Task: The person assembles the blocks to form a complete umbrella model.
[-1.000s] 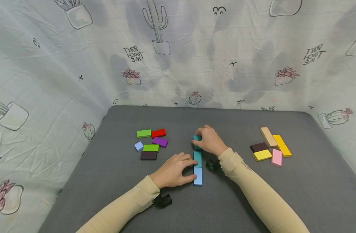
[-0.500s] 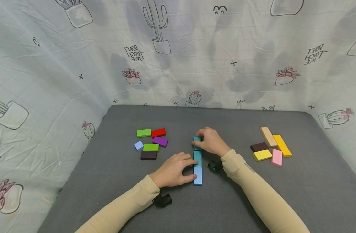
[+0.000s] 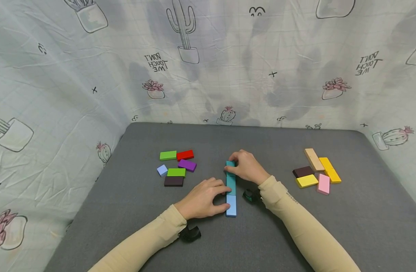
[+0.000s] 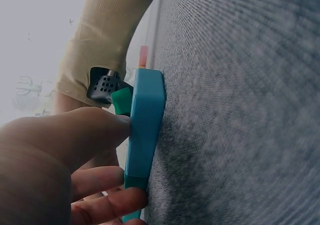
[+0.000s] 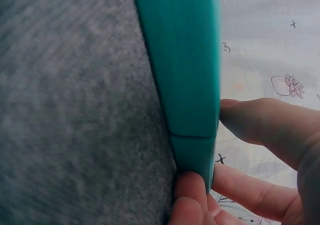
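A light blue block (image 3: pixel 231 209) and two teal blocks lie end to end in a line down the table's middle. My left hand (image 3: pixel 205 198) rests on the line from the left: its thumb touches the light blue block, a fingertip the middle teal block (image 3: pixel 231 184). At the far end, my right hand (image 3: pixel 246 166) pinches the far teal block (image 3: pixel 230 163). The right wrist view shows a thin seam between the teal blocks, the thumb on top near the seam and fingers around the far block's end (image 5: pixel 192 155). In the left wrist view, the thumb presses the light blue block (image 4: pixel 145 130).
Left on the grey table (image 3: pixel 208 249) lie two green blocks, a red block (image 3: pixel 185 155), a purple block (image 3: pixel 187 165), a dark block (image 3: pixel 173 181) and a small light blue block (image 3: pixel 162 170). Several yellow, pink, dark and wooden blocks (image 3: pixel 314 160) lie right. A printed curtain surrounds it.
My right hand has drawn the far teal block towards me, and the gap between it and the middle teal block has closed. My left hand has kept its place.
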Action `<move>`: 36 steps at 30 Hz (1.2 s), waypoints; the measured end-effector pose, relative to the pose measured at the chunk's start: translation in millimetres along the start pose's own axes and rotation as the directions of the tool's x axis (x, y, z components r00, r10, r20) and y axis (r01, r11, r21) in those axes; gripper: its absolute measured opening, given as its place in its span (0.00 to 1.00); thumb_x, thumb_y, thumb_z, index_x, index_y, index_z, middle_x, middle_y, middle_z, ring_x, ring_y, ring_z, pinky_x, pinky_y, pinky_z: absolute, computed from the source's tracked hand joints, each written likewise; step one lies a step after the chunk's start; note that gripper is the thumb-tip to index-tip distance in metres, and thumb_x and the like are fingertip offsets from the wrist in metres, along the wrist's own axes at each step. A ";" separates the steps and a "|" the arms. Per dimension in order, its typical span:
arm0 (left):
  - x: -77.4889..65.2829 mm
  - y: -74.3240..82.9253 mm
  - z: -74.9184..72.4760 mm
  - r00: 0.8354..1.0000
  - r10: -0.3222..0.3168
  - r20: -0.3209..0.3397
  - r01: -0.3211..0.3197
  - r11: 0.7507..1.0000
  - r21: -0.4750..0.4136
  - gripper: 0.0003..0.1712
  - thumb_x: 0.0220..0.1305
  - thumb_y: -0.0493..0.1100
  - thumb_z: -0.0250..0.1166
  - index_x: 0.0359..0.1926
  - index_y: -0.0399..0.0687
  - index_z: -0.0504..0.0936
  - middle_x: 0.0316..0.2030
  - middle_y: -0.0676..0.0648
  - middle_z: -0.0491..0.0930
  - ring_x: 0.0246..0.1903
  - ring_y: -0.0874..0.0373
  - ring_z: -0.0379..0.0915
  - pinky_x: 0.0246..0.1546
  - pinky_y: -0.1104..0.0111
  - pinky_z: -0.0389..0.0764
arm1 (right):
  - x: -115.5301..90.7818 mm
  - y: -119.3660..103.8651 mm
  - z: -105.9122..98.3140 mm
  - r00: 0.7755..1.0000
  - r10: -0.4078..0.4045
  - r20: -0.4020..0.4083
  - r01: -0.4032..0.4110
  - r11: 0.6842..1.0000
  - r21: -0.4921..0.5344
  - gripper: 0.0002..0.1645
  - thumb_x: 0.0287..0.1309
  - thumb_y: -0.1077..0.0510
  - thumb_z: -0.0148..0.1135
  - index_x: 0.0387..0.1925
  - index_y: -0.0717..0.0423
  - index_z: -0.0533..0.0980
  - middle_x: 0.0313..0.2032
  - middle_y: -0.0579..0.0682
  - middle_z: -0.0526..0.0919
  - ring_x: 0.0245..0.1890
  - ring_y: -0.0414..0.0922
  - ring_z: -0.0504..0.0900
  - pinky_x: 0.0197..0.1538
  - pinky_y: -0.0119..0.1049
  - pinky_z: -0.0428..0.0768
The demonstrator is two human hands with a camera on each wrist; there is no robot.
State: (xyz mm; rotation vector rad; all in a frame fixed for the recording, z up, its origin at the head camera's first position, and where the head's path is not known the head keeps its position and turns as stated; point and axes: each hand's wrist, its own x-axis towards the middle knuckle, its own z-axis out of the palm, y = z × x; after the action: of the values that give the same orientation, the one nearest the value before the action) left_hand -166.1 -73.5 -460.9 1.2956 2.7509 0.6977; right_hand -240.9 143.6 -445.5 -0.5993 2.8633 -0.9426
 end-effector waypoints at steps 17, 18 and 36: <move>0.2 1.1 -1.0 1.000 -0.011 0.009 0.011 1.000 0.001 0.25 0.68 0.56 0.71 0.61 0.52 0.85 0.50 0.54 0.83 0.45 0.60 0.73 0.48 0.64 0.78 | -1.9 2.6 1.2 1.000 0.008 -0.008 -0.008 1.000 0.028 0.18 0.64 0.49 0.73 0.46 0.60 0.84 0.42 0.56 0.83 0.40 0.48 0.79 0.45 0.45 0.81; 0.2 0.9 -1.0 1.000 -0.011 0.009 0.011 1.000 0.001 0.25 0.68 0.56 0.71 0.61 0.52 0.85 0.50 0.54 0.83 0.45 0.60 0.73 0.49 0.64 0.78 | -1.6 3.0 1.3 1.000 0.005 -0.010 -0.004 1.000 0.029 0.18 0.64 0.49 0.73 0.46 0.60 0.84 0.42 0.56 0.83 0.39 0.48 0.79 0.44 0.45 0.81; 0.5 -1.0 1.8 1.000 -0.010 -0.005 0.010 1.000 0.002 0.25 0.67 0.56 0.71 0.60 0.52 0.85 0.49 0.55 0.83 0.43 0.61 0.72 0.46 0.65 0.76 | -1.8 3.6 2.3 0.999 -0.028 -0.020 0.029 0.999 0.034 0.16 0.63 0.51 0.74 0.44 0.59 0.84 0.40 0.54 0.82 0.38 0.47 0.78 0.42 0.41 0.79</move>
State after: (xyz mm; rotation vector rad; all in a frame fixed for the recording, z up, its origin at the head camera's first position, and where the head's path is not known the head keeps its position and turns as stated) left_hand -166.7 -73.1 -462.8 1.2813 2.7606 0.6993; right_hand -240.1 145.7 -449.6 -0.6328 2.8567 -1.0043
